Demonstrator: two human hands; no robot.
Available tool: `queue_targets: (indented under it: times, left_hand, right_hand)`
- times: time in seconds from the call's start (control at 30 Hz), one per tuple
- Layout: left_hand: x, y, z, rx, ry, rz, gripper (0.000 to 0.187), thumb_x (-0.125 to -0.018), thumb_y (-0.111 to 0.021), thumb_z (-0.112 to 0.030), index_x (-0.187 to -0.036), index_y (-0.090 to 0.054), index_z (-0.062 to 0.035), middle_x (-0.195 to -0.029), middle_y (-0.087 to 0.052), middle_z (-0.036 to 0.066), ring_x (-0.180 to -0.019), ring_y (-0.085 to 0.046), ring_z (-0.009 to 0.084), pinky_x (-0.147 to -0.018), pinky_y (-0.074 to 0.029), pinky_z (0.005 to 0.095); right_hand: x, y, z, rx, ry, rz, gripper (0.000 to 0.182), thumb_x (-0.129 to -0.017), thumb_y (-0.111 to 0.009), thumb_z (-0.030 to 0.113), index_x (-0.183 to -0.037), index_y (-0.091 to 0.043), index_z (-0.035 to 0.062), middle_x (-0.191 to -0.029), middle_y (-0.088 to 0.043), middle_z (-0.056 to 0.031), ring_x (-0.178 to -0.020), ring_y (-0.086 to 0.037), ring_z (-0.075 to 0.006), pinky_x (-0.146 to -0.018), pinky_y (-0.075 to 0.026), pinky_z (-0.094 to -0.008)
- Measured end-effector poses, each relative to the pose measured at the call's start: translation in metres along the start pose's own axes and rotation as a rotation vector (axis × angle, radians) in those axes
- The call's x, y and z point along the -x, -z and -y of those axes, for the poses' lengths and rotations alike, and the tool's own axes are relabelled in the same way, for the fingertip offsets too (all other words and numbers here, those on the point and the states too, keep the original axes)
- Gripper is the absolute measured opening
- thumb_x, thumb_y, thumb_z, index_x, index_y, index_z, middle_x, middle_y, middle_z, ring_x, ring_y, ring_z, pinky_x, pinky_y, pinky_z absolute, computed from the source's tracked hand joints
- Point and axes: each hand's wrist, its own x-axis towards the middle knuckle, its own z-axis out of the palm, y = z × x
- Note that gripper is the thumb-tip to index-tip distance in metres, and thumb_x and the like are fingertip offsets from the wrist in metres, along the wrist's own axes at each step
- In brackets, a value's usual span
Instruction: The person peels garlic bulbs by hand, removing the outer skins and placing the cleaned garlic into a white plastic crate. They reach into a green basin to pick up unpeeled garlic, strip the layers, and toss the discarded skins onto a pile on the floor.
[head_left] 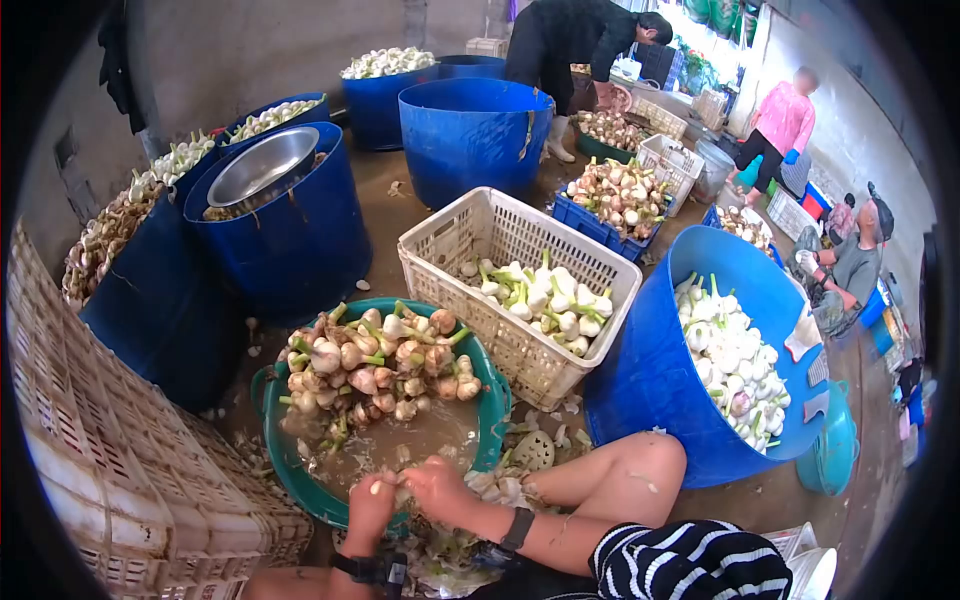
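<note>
My left hand [370, 508] and my right hand [440, 490] are close together over the near rim of a green tub [488, 375]. Pale garlic [377, 487] shows at the fingers of my left hand, mostly hidden by them. The fingers of my right hand are closed in a pinch beside it; what lies between them is hidden. Muddy water fills the near part of the tub, and a heap of unpeeled garlic bulbs [375, 360] with green stems rises behind it. Loose garlic peelings [460, 560] lie below my hands.
Ahead stands a cream crate [480, 325] partly filled with peeled garlic. A tilted blue barrel [630, 370] of white bulbs is at the right; stacked crates [130, 450] rise at the left. Blue barrels [275, 240] stand behind. Other people [575, 50] are farther back.
</note>
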Motion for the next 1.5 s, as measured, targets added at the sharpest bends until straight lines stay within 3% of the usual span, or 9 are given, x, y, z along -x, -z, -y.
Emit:
queue_targets:
  times: [0.1,0.2,0.33,0.57,0.93,1.07,1.2,1.3,1.5]
  left_hand:
    - [0.02,0.0,-0.025,-0.445,-0.625,0.014,0.03,-0.072,-0.069,-0.018,-0.097,-0.061,-0.002,-0.093,-0.061,0.017,-0.09,-0.06,0.0292,-0.075,-0.048,0.0372]
    - [0.034,0.003,-0.044,-0.938,-1.125,-0.031,0.029,-0.067,-0.065,0.0,-0.095,-0.061,-0.0012,-0.103,-0.059,0.019,-0.103,-0.055,0.0298,-0.087,-0.043,0.0339]
    - [0.022,-0.002,-0.031,-0.086,-0.225,0.024,0.02,-0.08,-0.052,0.003,-0.098,-0.06,-0.0016,-0.109,-0.059,0.01,-0.095,-0.058,0.0224,-0.082,-0.046,0.0318]
    - [0.002,0.018,-0.016,1.197,0.13,-0.138,0.028,-0.094,-0.042,-0.031,-0.097,-0.054,-0.0053,-0.093,-0.06,0.004,-0.075,-0.057,0.0141,-0.065,-0.049,0.0291]
    - [0.007,0.059,-0.007,1.18,0.082,-0.29,0.022,-0.086,-0.041,-0.033,-0.073,-0.05,-0.0174,-0.057,-0.044,-0.004,-0.044,-0.036,0.0086,-0.037,-0.024,0.0232]
    - [0.008,0.043,-0.022,0.955,0.201,-0.348,0.024,-0.089,-0.043,-0.034,-0.076,-0.051,-0.016,-0.057,-0.046,-0.004,-0.043,-0.037,0.006,-0.037,-0.023,0.0204]
    - [0.018,0.007,-0.021,0.674,0.098,-0.151,0.024,-0.091,-0.042,-0.029,-0.081,-0.051,-0.0093,-0.061,-0.05,0.0,-0.045,-0.039,0.0054,-0.04,-0.027,0.0196]
    - [0.019,0.017,-0.03,0.709,-0.095,-0.266,0.018,-0.091,-0.041,-0.024,-0.083,-0.05,-0.0097,-0.071,-0.054,0.003,-0.052,-0.045,0.0081,-0.047,-0.034,0.0202]
    - [0.008,0.03,0.037,0.704,0.109,-0.392,0.004,-0.084,-0.046,-0.012,-0.085,-0.05,-0.0112,-0.081,-0.057,0.001,-0.067,-0.048,0.0067,-0.055,-0.035,0.0197]
  right_hand:
    - [-0.002,-0.009,-0.022,-1.073,-1.044,0.258,0.016,-0.09,-0.048,0.016,-0.086,-0.059,0.0041,-0.077,-0.061,-0.0043,-0.068,-0.057,-0.013,-0.059,-0.045,-0.027]
    - [-0.002,0.012,-0.03,-1.39,-1.05,0.348,0.018,-0.091,-0.048,0.02,-0.094,-0.058,0.0051,-0.083,-0.062,-0.0012,-0.072,-0.058,-0.0102,-0.067,-0.047,-0.025]
    - [-0.011,0.039,0.004,-1.396,-0.972,0.226,0.027,-0.092,-0.049,0.026,-0.108,-0.055,0.0051,-0.102,-0.06,-0.0011,-0.09,-0.056,-0.0092,-0.078,-0.044,-0.0248]
    - [0.018,0.079,0.021,-1.328,-0.619,-0.145,0.024,-0.093,-0.044,0.017,-0.111,-0.053,0.0041,-0.103,-0.059,-0.0065,-0.092,-0.056,-0.013,-0.083,-0.044,-0.0271]
    - [0.013,0.103,-0.002,-1.932,-0.769,-0.216,0.018,-0.077,-0.047,0.016,-0.079,-0.055,-0.0007,-0.069,-0.058,-0.0157,-0.062,-0.058,-0.0257,-0.061,-0.049,-0.0374]
    - [0.008,0.068,0.002,-0.325,-0.261,0.653,0.034,-0.085,-0.051,0.034,-0.094,-0.058,0.0026,-0.075,-0.06,-0.0136,-0.07,-0.06,-0.0279,-0.066,-0.049,-0.0379]
    - [0.002,0.008,0.005,-1.306,-1.096,0.359,0.054,-0.087,-0.04,0.054,-0.112,-0.052,0.0071,-0.108,-0.057,-0.0152,-0.08,-0.061,-0.0273,-0.069,-0.051,-0.0401]
    - [-0.011,0.016,-0.027,-2.235,-0.848,0.318,0.067,-0.086,-0.031,0.063,-0.123,-0.045,0.0085,-0.118,-0.05,-0.0218,-0.084,-0.061,-0.0315,-0.069,-0.051,-0.0426]
    - [-0.072,-0.014,-0.024,-1.571,-0.709,0.562,0.073,-0.087,-0.028,0.06,-0.127,-0.042,-0.0002,-0.117,-0.053,-0.0226,-0.097,-0.058,-0.0314,-0.081,-0.049,-0.0431]
